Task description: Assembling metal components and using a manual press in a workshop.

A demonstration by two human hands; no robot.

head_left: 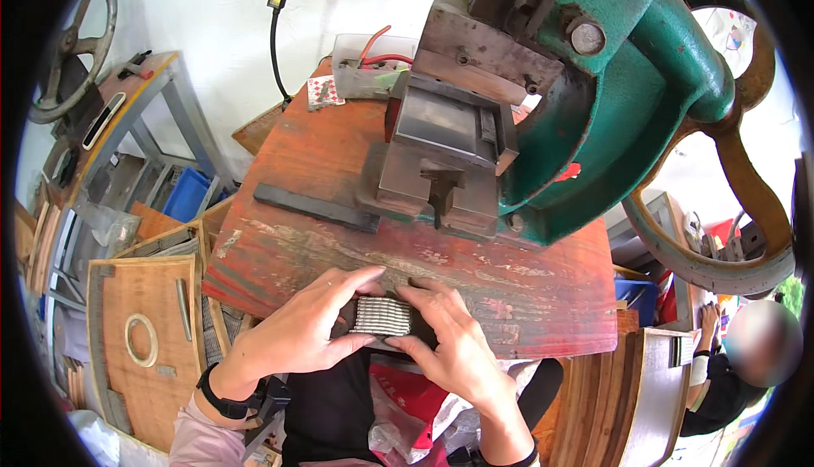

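Observation:
Near the front edge of the red worktable point(339, 251), a small stack of shiny, ridged metal pieces point(381, 316) is held between my two hands. My left hand point(318, 318) grips its left end, thumb below and fingers above. At the other end, my right hand point(445, 327) closes on the stack in the same way. Dark ends show beside my fingers; whether they belong to the stack I cannot tell. Beyond my hands lies a dark flat metal bar point(315, 206). Farther back, a steel die block point(441, 187) sits under the green press point(627, 128).
A clear plastic bin point(369, 81) with red-handled pliers point(386, 58) and a playing card point(326, 92) are at the back. The press's large wheel point(729, 272) juts out on the right. Wooden trays point(144, 340) flank the table, and another person point(729, 382) is at far right.

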